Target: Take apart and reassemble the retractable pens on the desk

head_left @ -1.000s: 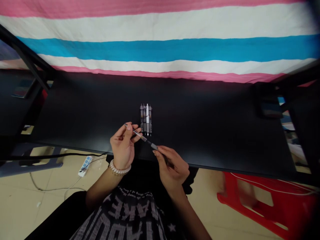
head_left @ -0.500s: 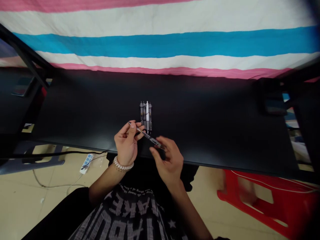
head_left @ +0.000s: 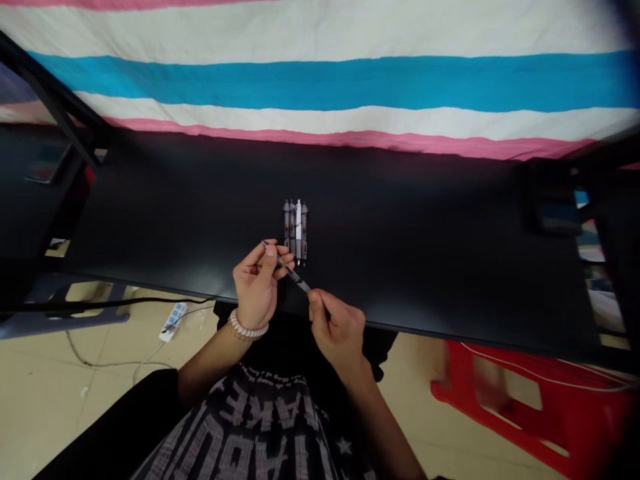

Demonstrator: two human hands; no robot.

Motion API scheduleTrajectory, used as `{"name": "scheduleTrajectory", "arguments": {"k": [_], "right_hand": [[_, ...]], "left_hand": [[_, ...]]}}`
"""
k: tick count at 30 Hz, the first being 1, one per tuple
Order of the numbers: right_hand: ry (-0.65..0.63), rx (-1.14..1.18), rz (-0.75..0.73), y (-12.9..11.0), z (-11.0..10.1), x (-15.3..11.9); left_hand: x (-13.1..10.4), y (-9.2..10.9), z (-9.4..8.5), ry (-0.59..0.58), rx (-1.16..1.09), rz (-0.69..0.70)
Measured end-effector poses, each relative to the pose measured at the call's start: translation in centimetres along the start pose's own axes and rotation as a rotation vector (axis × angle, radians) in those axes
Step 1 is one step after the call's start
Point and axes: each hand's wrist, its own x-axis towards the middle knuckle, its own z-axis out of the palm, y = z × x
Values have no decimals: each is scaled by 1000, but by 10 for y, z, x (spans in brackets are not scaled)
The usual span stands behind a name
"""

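My left hand (head_left: pixel 257 283), with a bead bracelet at the wrist, pinches the far end of a thin clear pen (head_left: pixel 290 270) above the near edge of the black table (head_left: pixel 425 240). At the pen's near grey end, my right hand (head_left: pixel 336 327) has its fingers closed around the grip. The pen slants from upper left to lower right between both hands. Just beyond the hands, a row of several pens (head_left: pixel 295 230) lies side by side on the table, one with a white barrel.
A striped pink, white and blue cloth (head_left: pixel 320 87) hangs behind the table. A red plastic stool (head_left: pixel 540 400) stands on the floor at right. A white power strip (head_left: pixel 171 323) with cables lies on the floor at left. Black frame bars rise at both sides.
My right hand slid along the pen and its fingers closed tighter on the grey end. The pen tilted a bit steeper. My left hand stayed almost still.
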Motion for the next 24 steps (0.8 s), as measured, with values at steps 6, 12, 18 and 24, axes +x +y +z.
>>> {"name": "scheduleTrajectory", "arguments": {"k": [6,12,18,24], "right_hand": [[-307,595,421,5,23,-9],[-152,221,168,4,39,-29],[-155,-22,-32,4,25,-27],[25,-348,-222,14,-3,-12]], "left_hand": [[4,12,1,-207,-16,-78],[-1,28,3,-215,-254,-346],[0,31,1,-264,-293,-380],[14,16,9,-420,-75,-343]]}}
